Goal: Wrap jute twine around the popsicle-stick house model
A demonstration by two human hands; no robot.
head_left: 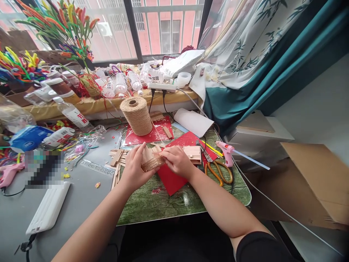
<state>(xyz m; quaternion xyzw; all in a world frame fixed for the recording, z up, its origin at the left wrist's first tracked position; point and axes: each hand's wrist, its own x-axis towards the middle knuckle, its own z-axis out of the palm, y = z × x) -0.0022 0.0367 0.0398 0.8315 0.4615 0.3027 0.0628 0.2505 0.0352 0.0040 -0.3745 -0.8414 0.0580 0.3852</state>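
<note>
Above the table, my left hand (137, 165) is closed around a small craft piece of pale wooden sticks (150, 154). Rows of jute twine (153, 162) are wrapped along its lower side. At the piece's right end, the fingers of my right hand (177, 160) are pinched on the twine; the fingertips partly hide the contact. Behind my hands a large spool of twine (138, 118) stands upright, a thin strand running down from it. Loose wooden sticks (117, 158) lie left of my left hand. Beneath my right hand is a red sheet (171, 182).
Scissors with orange handles (219, 173) and a pink glue gun (227, 151) lie to the right. A rolled white sheet (194, 122) is at the back. On the left are a clear ruler (98, 167) and a white power strip (49, 207). Bottles crowd the windowsill (109, 105).
</note>
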